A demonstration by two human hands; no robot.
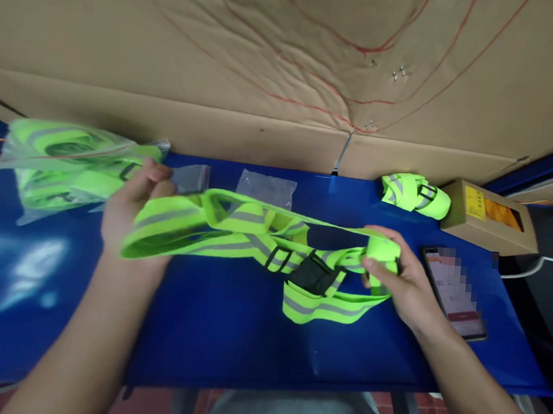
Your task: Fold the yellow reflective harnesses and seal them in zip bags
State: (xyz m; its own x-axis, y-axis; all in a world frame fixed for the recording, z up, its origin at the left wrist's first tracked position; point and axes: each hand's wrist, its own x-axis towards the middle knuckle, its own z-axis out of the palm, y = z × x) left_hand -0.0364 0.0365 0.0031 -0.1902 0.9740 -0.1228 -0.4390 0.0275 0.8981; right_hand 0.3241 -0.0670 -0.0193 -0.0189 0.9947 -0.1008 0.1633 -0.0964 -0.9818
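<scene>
A neon yellow-green strap harness (225,244) with grey reflective stripes and black buckles is stretched between my hands above the blue table (200,328). My left hand (139,212) is closed on its looped left end, with the fingers partly hidden by the strap. At the other end, my right hand (407,281) pinches a folded part of the harness between thumb and fingers. A black buckle (314,274) hangs nearer the right hand, with a strap loop drooping below it. Behind my left hand lie clear plastic bags (64,165) holding similar neon straps.
Small clear bags (266,188) lie at the table's back. At the back right are a rolled neon strap (416,194) and an open cardboard box (491,217) with orange contents. A phone (456,294) lies right of my right hand. Brown cardboard (269,53) stands behind the table.
</scene>
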